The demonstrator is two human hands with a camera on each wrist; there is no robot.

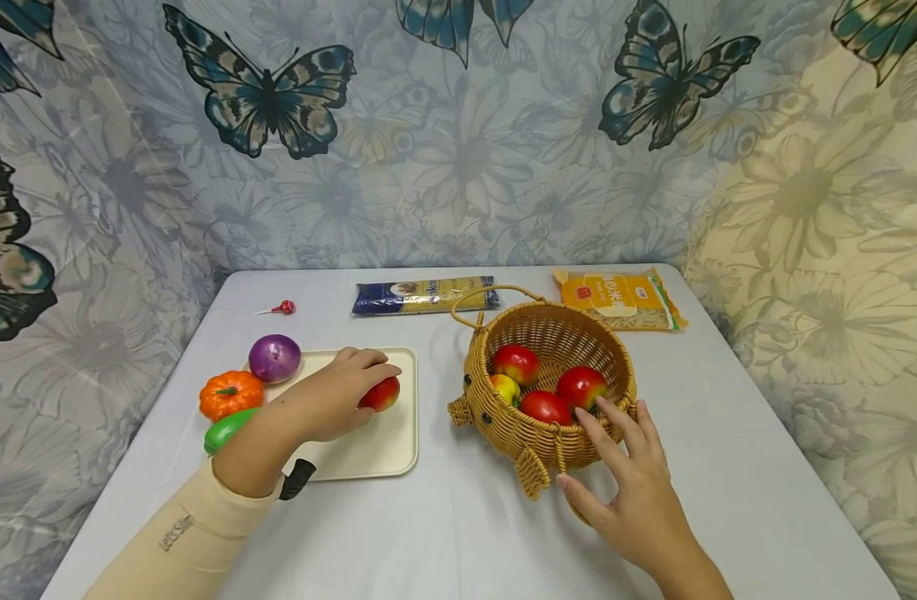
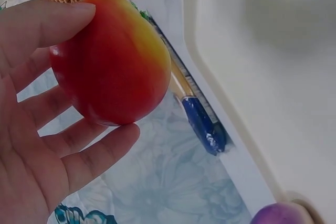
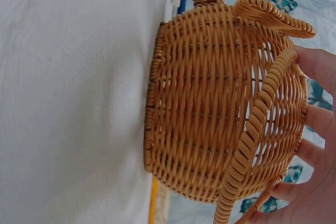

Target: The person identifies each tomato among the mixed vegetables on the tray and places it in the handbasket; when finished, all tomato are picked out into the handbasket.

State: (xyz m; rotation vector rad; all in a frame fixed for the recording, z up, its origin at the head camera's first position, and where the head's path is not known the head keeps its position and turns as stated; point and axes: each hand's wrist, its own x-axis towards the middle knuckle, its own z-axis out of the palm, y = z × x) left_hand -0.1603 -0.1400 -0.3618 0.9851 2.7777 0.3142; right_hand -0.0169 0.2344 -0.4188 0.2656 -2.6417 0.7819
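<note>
In the head view, my left hand [image 1: 338,396] holds a red-and-yellow apple [image 1: 381,395] over the cream tray [image 1: 387,454]. The left wrist view has the thumb and fingers around this apple [image 2: 113,61], its stem out of sight. My right hand [image 1: 634,483] rests against the near right side of the brown wicker basket [image 1: 503,433], with spread fingers at the rim. The right wrist view puts the thumb beside the basket's handle [image 3: 257,119]. Inside the basket lie several apples [image 1: 515,364], mostly red, one showing yellow.
Left of the tray sit a purple onion-like vegetable [image 1: 274,358], an orange pumpkin [image 1: 231,395] and a green vegetable [image 1: 229,429], partly behind the arm. Farther back lie a red lollipop [image 1: 283,307], a blue-and-gold noodle packet [image 1: 421,296] and a yellow grain bag [image 1: 619,300].
</note>
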